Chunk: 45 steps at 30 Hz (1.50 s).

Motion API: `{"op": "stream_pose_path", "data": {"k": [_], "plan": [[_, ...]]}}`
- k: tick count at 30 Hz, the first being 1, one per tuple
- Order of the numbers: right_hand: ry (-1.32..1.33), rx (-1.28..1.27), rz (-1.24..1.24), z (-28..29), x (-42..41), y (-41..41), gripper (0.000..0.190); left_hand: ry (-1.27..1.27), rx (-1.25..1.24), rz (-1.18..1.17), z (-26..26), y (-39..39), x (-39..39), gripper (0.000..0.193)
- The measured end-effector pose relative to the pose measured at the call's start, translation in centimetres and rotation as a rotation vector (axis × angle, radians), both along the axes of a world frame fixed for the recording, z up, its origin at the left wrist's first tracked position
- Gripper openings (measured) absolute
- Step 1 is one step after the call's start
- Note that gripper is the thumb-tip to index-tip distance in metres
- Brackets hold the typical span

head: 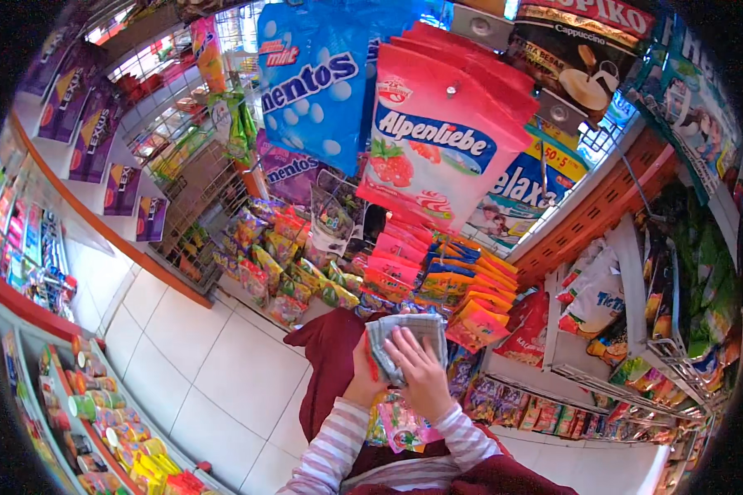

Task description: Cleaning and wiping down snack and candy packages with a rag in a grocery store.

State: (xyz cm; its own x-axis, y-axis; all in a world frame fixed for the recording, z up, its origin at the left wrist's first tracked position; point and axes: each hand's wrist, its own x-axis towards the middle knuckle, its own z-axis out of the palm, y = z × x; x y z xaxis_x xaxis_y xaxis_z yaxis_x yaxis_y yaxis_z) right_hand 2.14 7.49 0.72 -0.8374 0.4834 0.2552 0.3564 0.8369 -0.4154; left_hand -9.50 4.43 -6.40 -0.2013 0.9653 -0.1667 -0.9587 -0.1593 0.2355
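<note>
A folded grey checked cloth [382,334] is in front of me at waist height. My right hand [416,368] lies over it with the fingers stretched across its top. My left hand [362,371] grips from the left side, its fingers mostly hidden behind the cloth. A thin red edge [371,359] shows between my left hand and the cloth; what it belongs to is covered. Just below my wrists are pink candy packets [402,424]. Orange candy packets [478,318] hang in a row right beyond the cloth.
Large Alpenliebe [436,142] and Mentos [312,80] bags hang from a wire rack ahead. Several small candy packets [285,247] fill the display to the left. Shelves with snack bags [594,291] stand at right, and shelved cups [99,399] at lower left. White floor tiles [217,396] lie between.
</note>
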Motion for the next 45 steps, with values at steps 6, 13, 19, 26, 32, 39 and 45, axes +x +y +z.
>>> {"op": "stream_pose_path", "data": {"k": [6,13,19,26,32,39,45], "plan": [[-0.053,-0.263,0.224,-0.1,1.5,-2.7,0.070,-0.091,0.196,-0.079,0.6,0.7,0.2,0.077],[0.158,-0.710,0.036,5.3,4.8,0.1,0.057,-0.175,-0.059,0.033,0.4,-0.4,-0.8,0.072],[0.044,-0.390,0.177,1.8,1.6,-1.7,0.074,0.223,-0.111,-0.126,-3.7,1.4,-0.6,0.074],[0.059,-0.265,0.032,-1.1,-0.2,-0.3,0.074,-0.190,0.265,-0.035,-1.1,0.2,0.1,0.069],[0.032,-0.278,0.069,-1.7,-0.3,-0.1,0.077,0.267,-0.003,0.133,-0.9,-0.3,0.6,0.070],[-0.003,-0.193,0.236,-1.0,0.0,-0.7,0.081,0.146,0.117,0.019,2.1,-1.7,-0.1,0.079],[-0.041,-0.164,0.357,0.1,-0.1,0.6,0.094,0.097,0.054,0.090,3.9,-1.5,0.2,0.073]]}}
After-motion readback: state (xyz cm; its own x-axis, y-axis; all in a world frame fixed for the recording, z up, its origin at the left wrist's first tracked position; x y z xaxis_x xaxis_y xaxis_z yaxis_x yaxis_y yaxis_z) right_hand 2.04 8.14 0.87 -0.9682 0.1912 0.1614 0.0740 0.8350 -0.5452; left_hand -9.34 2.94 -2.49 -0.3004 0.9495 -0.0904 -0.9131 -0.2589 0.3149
